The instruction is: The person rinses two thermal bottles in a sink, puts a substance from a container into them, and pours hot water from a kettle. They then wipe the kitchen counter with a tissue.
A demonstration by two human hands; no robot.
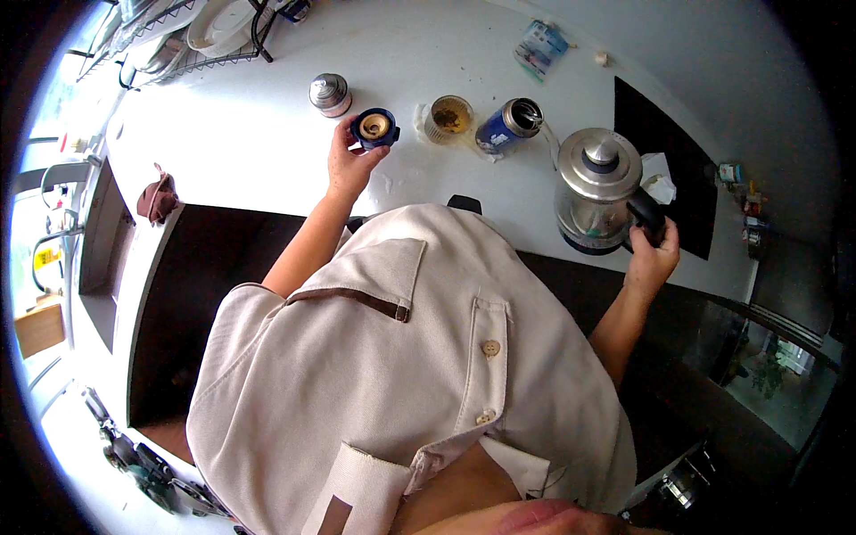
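My left hand [356, 162] holds a dark blue bottle lid [374, 128] above the white countertop, its tan inner side facing up. With my right hand [652, 257] I grip the black handle of a glass electric kettle [592, 210] with a steel lid. The kettle's thin spout [552, 144] reaches to the mouth of a blue vacuum flask [500, 137], which has no lid on. Whether water is flowing is hard to make out. Left of the flask is a ribbed clear cup [451, 120] with yellowish liquid and dark bits in it.
A small steel canister [330, 94] stands behind the lid. A wire dish rack [200, 63] is at the back left, and a brown cloth [158, 197] lies near the sink [100, 267]. A blue plastic packet [542, 48], a black cooktop panel [689, 200] and crumpled tissue [659, 184] are to the right.
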